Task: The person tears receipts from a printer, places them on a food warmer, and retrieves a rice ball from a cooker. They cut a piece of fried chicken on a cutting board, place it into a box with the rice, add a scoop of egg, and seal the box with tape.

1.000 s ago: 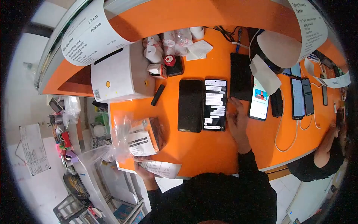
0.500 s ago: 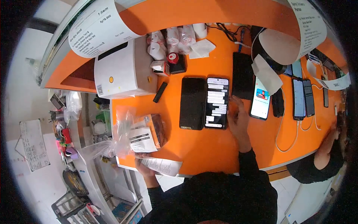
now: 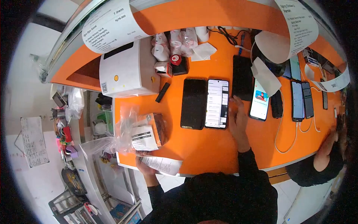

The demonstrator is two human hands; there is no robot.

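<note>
My left hand (image 3: 146,168) is at the front edge of the orange counter, closed on the end of a printed receipt (image 3: 164,165). Just above it sits a clear plastic bag (image 3: 126,127) around a brown box (image 3: 158,128) with a printed label on its side. My right hand (image 3: 239,121) lies beside a lit smartphone (image 3: 214,104), fingers stretched along its right edge and holding nothing. Whether a fingertip touches the phone is not clear. A dark-screened device (image 3: 192,103) lies against the phone's left side.
A white printer (image 3: 128,72) stands at the back left, near paper rolls (image 3: 160,53) and a red-topped stamp (image 3: 175,59). To the right are more phones (image 3: 297,100) with white cables (image 3: 278,138). Receipts (image 3: 112,30) hang overhead. Another person's arm (image 3: 324,153) rests at far right.
The smartphone's screen has switched from a chat to a list-like page sliding across it. My right fingers have shifted slightly. My left hand keeps the receipt; the view has moved a little.
</note>
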